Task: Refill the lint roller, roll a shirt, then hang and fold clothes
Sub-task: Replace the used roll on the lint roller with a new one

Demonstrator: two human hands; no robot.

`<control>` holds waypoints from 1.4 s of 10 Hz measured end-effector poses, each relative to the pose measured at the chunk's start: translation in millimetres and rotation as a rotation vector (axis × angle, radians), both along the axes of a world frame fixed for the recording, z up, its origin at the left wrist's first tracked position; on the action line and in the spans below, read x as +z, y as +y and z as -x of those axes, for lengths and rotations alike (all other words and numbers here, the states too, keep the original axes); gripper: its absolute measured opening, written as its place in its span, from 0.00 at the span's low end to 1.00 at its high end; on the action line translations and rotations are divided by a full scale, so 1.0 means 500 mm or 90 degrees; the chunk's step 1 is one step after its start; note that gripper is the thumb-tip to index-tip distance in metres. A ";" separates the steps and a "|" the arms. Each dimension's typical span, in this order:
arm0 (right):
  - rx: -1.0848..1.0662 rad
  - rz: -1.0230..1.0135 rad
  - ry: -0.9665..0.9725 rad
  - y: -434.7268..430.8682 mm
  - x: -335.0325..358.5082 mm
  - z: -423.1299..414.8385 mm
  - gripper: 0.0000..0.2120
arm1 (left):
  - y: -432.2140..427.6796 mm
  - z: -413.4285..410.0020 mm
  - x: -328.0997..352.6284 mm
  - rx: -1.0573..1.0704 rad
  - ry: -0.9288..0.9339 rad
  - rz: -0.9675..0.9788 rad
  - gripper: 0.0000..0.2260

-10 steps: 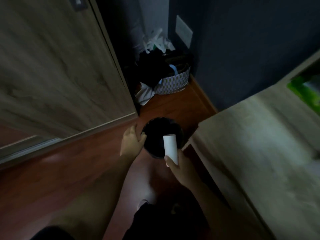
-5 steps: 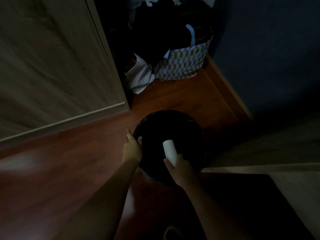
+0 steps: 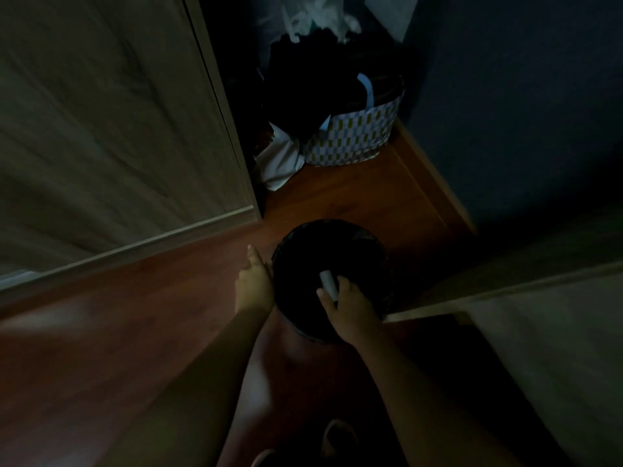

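Head view, dim light, looking down at a reddish wood floor (image 3: pixel 354 197). A round black bin (image 3: pixel 332 244) with a dark liner stands at centre frame, just beside the corner of a pale wood-grain furniture piece (image 3: pixel 546 348) at 4 o'clock. The right hand (image 3: pixel 350 306) is over the near rim of the bin, on its 5 o'clock side, fingers and thumb closed around the lower end of a short white tube (image 3: pixel 328 279), apparently the bare lint-roller core; the tube's upper end points toward 11 o'clock and sits above the bin's dark opening. Whether the tube touches the liner cannot be told. The left hand (image 3: pixel 253 284) is at the bin's 9 o'clock side, flat and open with fingers extended toward 12 o'clock, held against or just beside the outer rim; contact is not clear in this light. It holds nothing. Both forearms are bare and enter from the bottom edge. At 12 o'clock from the bin, well apart, a patterned fabric basket (image 3: pixel 357 136) sits on the floor against a dark blue wall (image 3: pixel 505 96), filled with dark clothing (image 3: pixel 320 82) and pale crumpled items on top. A white cloth (image 3: pixel 279 163) lies on the floor touching the basket's left side. A large wood-grain door panel (image 3: pixel 101 129) fills the frame from 9 to 11 o'clock.
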State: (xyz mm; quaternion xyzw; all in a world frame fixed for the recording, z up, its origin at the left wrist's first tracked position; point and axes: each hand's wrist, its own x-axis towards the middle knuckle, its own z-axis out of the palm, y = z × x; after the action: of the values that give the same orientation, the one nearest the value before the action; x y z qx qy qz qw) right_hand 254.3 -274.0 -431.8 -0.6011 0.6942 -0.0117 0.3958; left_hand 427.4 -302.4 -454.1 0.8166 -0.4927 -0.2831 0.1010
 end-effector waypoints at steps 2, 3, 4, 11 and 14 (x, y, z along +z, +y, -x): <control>0.020 0.072 0.001 0.061 0.344 -0.012 0.28 | 0.060 -0.019 0.301 -0.048 -0.030 0.089 0.21; 0.028 0.105 -0.019 0.109 0.478 -0.004 0.26 | 0.121 0.019 0.512 -0.062 0.009 0.096 0.18; 0.056 0.168 -0.027 0.194 0.627 0.026 0.23 | 0.205 0.068 0.656 -0.072 0.057 0.098 0.15; 0.126 0.395 -0.084 0.580 0.827 0.737 0.12 | 0.504 0.722 0.919 -0.118 0.119 0.345 0.17; 0.133 0.176 0.032 0.509 0.779 0.908 0.26 | 0.451 0.922 0.965 -0.411 0.041 0.281 0.27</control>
State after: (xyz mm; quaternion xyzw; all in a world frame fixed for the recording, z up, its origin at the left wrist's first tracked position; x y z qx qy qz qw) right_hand -199.9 -19.5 -42.1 -0.7188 0.6292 -0.0507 0.2913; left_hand -33.7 -76.9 28.4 0.5690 -0.7698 -0.2133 0.1954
